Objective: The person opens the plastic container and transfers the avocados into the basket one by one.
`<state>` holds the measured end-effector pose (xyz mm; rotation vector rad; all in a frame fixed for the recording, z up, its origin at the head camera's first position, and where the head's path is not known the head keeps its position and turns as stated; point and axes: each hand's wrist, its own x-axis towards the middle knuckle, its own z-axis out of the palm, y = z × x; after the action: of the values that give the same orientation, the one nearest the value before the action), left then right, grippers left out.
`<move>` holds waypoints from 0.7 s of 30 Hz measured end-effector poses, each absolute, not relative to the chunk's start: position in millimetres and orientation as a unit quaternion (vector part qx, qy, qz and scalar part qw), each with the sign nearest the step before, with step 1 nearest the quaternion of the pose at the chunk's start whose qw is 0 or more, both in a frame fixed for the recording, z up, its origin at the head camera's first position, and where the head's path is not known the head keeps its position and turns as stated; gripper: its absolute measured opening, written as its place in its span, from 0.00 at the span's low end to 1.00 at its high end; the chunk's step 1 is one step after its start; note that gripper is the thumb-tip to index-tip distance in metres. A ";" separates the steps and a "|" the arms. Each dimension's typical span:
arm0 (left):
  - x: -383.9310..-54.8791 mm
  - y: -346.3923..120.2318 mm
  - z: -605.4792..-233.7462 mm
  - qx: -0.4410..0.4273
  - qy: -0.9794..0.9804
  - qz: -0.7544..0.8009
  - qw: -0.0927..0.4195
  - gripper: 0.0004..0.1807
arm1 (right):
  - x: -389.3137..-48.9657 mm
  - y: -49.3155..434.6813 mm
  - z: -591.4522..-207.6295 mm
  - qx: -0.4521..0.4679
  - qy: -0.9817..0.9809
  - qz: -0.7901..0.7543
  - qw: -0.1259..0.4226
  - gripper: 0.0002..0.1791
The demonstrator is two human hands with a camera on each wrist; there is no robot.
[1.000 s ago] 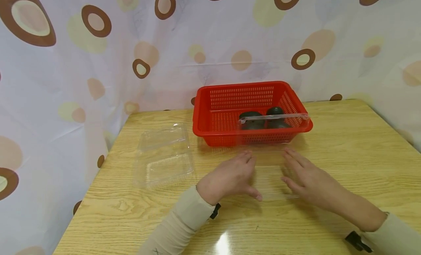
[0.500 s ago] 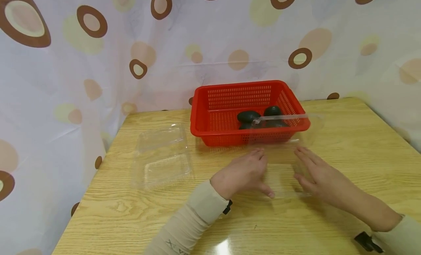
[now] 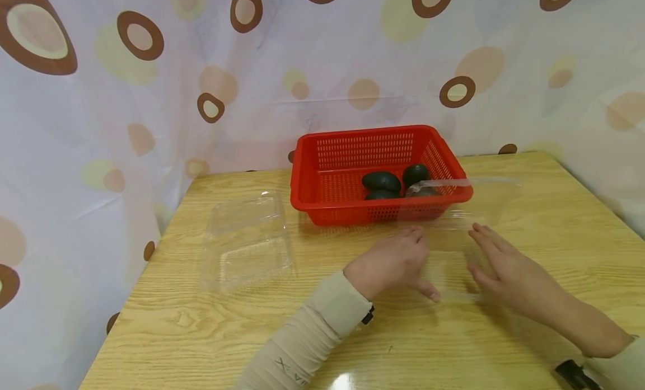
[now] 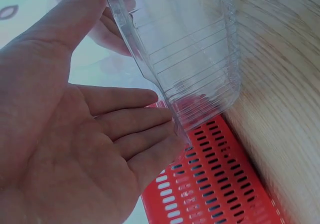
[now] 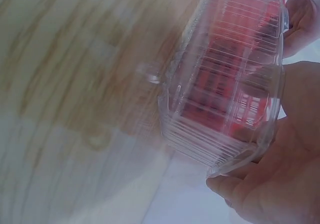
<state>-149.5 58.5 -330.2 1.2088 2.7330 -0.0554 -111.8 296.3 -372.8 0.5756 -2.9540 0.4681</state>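
A clear plastic clamshell box (image 3: 448, 269) with its lid raised sits on the table between my two hands. My left hand (image 3: 395, 264) is at the box's left side, with straight fingers touching its rim in the left wrist view, where the clamshell's ribbed wall (image 4: 185, 59) shows. On the other side, my right hand (image 3: 519, 278) has its fingers extended along the right edge. The right wrist view shows that hand's fingertips (image 5: 222, 186) at a corner of the rim. The raised lid overlaps the front of the red basket (image 3: 337, 215) in the head view.
Several dark green avocados (image 3: 381, 181) lie in the right half of the basket, at the back of the wooden table (image 3: 201, 334). A second clear clamshell box (image 3: 254, 261) stands open at the left. A patterned curtain (image 3: 322, 60) hangs behind the table.
Both hands and the clamshell between them have moved to the right along the table. The raised lid now covers less of the avocados. The basket and the other box stay put.
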 end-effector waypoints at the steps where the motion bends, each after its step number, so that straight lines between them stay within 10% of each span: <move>1: -149.8 60.6 -330.1 0.408 0.910 -0.020 0.070 0.47 | -112.0 298.7 -373.1 0.188 -0.969 0.152 0.050 0.38; 21: -156.7 103.6 -332.1 0.437 0.897 -0.019 0.065 0.28 | -106.3 343.4 -380.0 0.176 -0.969 0.154 0.078 0.38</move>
<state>-156.7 103.6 -332.1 1.3204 2.7067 -0.0577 -106.3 343.4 -380.0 0.5266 -2.9023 0.4619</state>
